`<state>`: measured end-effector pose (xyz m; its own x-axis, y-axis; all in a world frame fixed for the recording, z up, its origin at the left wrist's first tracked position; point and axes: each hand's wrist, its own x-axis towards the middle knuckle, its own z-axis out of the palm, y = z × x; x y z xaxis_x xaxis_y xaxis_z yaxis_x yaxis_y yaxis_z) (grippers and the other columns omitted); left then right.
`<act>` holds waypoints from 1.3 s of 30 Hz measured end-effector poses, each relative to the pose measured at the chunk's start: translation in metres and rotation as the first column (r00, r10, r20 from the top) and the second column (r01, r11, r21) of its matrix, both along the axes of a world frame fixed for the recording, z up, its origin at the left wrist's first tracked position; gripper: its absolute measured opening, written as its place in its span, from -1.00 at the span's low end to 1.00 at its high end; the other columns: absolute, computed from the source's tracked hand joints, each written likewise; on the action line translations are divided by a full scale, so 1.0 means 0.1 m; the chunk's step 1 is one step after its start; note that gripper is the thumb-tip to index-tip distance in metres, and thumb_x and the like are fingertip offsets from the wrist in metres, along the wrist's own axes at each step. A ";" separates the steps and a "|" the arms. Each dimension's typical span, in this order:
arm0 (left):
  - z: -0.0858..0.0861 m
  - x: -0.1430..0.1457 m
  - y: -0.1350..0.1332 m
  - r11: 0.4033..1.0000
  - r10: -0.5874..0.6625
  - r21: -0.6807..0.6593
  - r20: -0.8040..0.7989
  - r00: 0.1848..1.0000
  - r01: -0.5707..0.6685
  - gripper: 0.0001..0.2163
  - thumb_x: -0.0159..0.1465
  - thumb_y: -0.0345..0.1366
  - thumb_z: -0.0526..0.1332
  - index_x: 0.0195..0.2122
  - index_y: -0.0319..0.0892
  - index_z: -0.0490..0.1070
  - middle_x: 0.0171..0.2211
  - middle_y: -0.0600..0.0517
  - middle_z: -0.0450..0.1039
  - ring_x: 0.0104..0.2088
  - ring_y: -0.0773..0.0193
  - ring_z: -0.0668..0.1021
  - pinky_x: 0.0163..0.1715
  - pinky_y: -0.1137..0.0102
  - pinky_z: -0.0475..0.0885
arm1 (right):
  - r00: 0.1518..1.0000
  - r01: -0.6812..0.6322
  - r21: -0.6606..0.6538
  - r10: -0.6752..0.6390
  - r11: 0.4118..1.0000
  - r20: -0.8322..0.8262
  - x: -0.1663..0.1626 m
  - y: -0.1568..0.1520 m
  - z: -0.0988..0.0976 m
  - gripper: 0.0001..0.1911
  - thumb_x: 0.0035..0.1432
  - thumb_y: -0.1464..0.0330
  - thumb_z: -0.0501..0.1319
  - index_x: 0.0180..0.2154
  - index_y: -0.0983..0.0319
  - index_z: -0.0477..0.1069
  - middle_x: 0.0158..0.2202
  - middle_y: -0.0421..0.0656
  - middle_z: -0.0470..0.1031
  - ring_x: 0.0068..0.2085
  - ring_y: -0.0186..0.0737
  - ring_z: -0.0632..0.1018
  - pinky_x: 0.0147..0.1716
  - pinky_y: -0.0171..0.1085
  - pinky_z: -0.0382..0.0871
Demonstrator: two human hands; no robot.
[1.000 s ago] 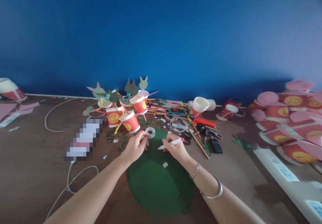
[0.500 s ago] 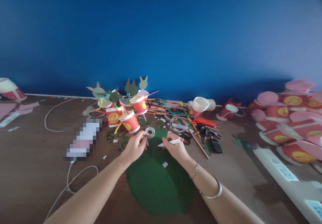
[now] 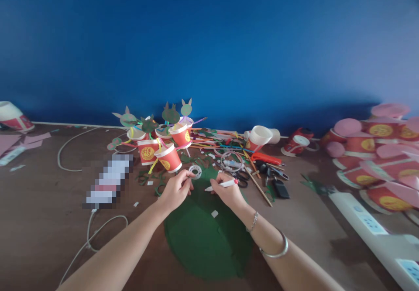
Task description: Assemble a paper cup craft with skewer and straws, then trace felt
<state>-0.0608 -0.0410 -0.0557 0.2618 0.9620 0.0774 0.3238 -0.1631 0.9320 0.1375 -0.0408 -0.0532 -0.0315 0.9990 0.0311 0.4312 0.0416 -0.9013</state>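
Observation:
My left hand [image 3: 178, 188] rests at the upper left edge of a large rounded green sheet [image 3: 209, 243], index finger stretched toward a roll of clear tape [image 3: 195, 172]. The fingertip overlaps the roll's lower edge; the fingers are apart, and nothing shows held in them. My right hand [image 3: 229, 190] is closed around a white marker [image 3: 228, 183] with a red end. Its tip points left, just over the sheet's narrower upper part; whether it touches cannot be seen. A small white scrap [image 3: 214, 213] lies on the green sheet.
Red-and-white paper cups [image 3: 168, 158] with animal cutouts stand behind my left hand. Scissors [image 3: 242, 178], coloured strips, a wooden stick [image 3: 260, 189] and keys [image 3: 280, 188] clutter the right. A phone [image 3: 109, 179] with a cable lies left; a power strip [image 3: 360, 217] and pink-topped cups [image 3: 362, 145] are right.
The marker has tilted very slightly in my right hand. Both arms and the green sheet stay where they were.

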 end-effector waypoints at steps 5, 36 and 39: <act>0.00 0.00 0.00 1.000 0.006 -0.003 0.001 1.000 -0.006 -0.84 0.26 -0.30 0.02 -0.19 -0.17 0.32 -0.52 0.09 0.43 -0.56 0.33 0.50 -0.52 0.47 0.39 | 0.994 -0.053 -0.035 0.050 0.998 -0.094 0.01 -0.03 0.01 -0.71 0.03 0.34 0.16 -0.65 0.17 0.13 -0.73 -0.28 0.37 -0.63 -0.29 0.49 -0.67 -0.41 0.22; 0.01 0.00 -0.01 1.000 0.004 -0.006 0.006 1.000 -0.004 -0.83 0.27 -0.27 0.03 -0.19 -0.17 0.33 -0.53 0.09 0.43 -0.58 0.33 0.50 -0.53 0.47 0.39 | 0.991 -0.122 -0.002 0.122 0.992 0.045 -0.01 -0.04 0.03 -0.72 0.03 0.34 0.18 -0.64 0.18 0.17 -0.72 -0.27 0.43 -0.63 -0.32 0.47 -0.65 -0.41 0.18; 0.01 0.00 -0.01 1.000 0.006 -0.008 0.009 1.000 -0.006 -0.83 0.27 -0.26 0.02 -0.20 -0.17 0.32 -0.53 0.09 0.42 -0.58 0.33 0.50 -0.53 0.47 0.39 | 0.990 -0.129 -0.005 0.129 0.992 0.060 -0.02 -0.05 0.06 -0.73 0.03 0.34 0.18 -0.64 0.18 0.19 -0.70 -0.26 0.45 -0.62 -0.32 0.46 -0.64 -0.41 0.20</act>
